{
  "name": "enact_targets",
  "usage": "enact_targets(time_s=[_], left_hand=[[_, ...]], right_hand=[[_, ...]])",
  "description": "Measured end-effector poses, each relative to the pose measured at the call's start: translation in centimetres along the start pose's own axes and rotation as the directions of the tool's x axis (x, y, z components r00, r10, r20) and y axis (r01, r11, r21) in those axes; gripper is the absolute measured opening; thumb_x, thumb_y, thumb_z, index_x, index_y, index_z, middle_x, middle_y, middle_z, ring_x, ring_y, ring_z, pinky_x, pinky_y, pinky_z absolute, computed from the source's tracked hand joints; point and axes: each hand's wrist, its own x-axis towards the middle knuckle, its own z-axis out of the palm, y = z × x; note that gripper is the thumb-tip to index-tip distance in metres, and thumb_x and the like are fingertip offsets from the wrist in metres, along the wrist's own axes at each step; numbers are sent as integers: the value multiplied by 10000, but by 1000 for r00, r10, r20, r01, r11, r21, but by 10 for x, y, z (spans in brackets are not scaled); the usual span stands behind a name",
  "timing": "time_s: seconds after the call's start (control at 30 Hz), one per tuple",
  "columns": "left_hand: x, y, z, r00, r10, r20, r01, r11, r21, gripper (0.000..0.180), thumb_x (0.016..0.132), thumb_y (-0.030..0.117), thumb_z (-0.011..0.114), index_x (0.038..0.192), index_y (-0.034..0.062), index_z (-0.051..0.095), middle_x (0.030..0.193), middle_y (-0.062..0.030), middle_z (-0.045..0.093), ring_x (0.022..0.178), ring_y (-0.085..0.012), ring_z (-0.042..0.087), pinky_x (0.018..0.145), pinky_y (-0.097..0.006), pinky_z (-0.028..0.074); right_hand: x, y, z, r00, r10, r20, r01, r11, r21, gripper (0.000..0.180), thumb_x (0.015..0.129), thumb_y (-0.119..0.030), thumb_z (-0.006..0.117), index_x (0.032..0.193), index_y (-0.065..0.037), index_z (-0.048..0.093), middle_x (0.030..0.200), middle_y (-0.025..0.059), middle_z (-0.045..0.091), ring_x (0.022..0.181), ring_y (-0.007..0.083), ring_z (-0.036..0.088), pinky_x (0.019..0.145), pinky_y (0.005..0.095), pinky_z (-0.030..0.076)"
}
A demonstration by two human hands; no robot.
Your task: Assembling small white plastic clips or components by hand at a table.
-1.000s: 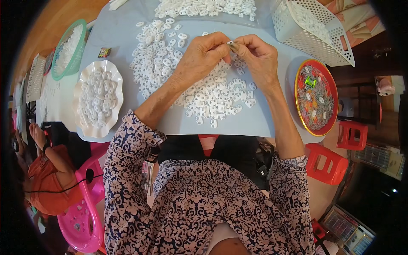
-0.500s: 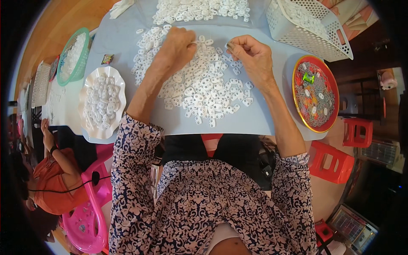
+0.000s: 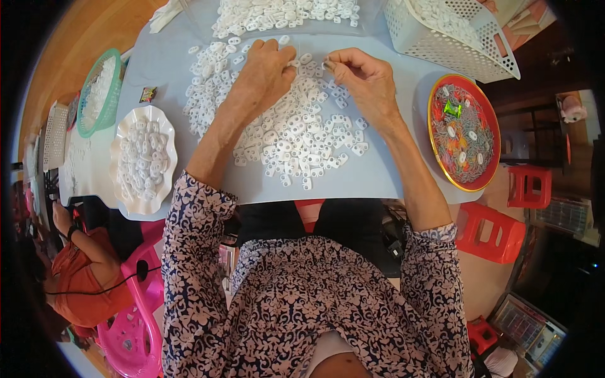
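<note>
A loose heap of small white plastic pieces with round holes (image 3: 296, 142) spreads over the grey-blue table in front of me. Above its far part, my left hand (image 3: 268, 70) is closed, with one white plastic piece (image 3: 294, 63) pinched at its thumb side. To the right, a short gap away, my right hand (image 3: 367, 79) has thumb and forefinger pressed together. Something tiny shows at those fingertips, too small to name. Right of that hand stands a red round tray (image 3: 433, 135) with a gold rim, holding many thin grey parts, a few white pieces and a green wrapper.
A scalloped white dish (image 3: 167, 135) of white pieces stands at left, near a small wrapped sweet (image 3: 148, 94). A clear tray (image 3: 372, 28) of pieces lies at the back, beside a white perforated basket (image 3: 403, 28). Beyond a green basket (image 3: 115, 94), a person in orange (image 3: 94, 271) sits at left.
My hands have come slightly closer together, the right one shifting a little left. The whole view has moved slightly.
</note>
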Motion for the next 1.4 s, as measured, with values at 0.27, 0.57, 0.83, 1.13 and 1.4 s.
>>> enact_targets(time_s=[0.27, 0.57, 0.83, 1.13, 1.4], left_hand=[[-3, 8, -3, 1000, -14, -20, 9, 976, -219, 127, 735, 32, 604, 836, -22, 550, 776, -160, 541, 798, -308, 509, 689, -393, 443], [-2, 18, -6, 948, -177, 264, 316, 427, -847, 189, 884, 157, 540, 920, -10, 622, 777, -41, 636, 735, -91, 555, 678, -232, 446], [-3, 21, -3, 932, -226, 282, 350, 372, -860, 241, 911, 180, 521, 917, -23, 651, 746, -51, 627, 705, -102, 541, 681, -236, 450], [-3, 18, -2, 939, -257, 229, 298, 276, -914, 245, 925, 183, 512, 848, -5, 649, 718, -42, 611, 679, -99, 526, 650, -239, 437], [-3, 24, -6, 944, -228, 240, 312, 367, -876, 243, 931, 186, 501, 834, -3, 619, 695, -20, 574, 660, -93, 499, 642, -239, 427]], right_hand=[[-1, -4, -1, 998, 62, 19, -62, 998, 26, 134, 897, -110, 601, 955, 2, 645, 789, 1, 628, 706, 51, 554, 658, 194, 463], [2, -4, -1, 998, 26, 58, -40, 967, 253, 151, 918, -119, 573, 970, 12, 626, 825, 51, 653, 726, 75, 599, 644, 213, 487], [0, -2, 0, 999, 44, 25, -48, 978, 204, 156, 911, -111, 579, 996, 12, 624, 862, 37, 641, 713, 72, 565, 677, 211, 470], [-1, -5, 5, 999, -29, 40, 25, 995, 100, 165, 854, -25, 621, 1016, 10, 624, 813, 37, 655, 645, 65, 581, 597, 193, 475], [-2, -4, 6, 997, -25, 75, 16, 993, 114, 239, 835, 2, 611, 1072, 11, 577, 815, 29, 641, 647, 65, 575, 596, 201, 466]])
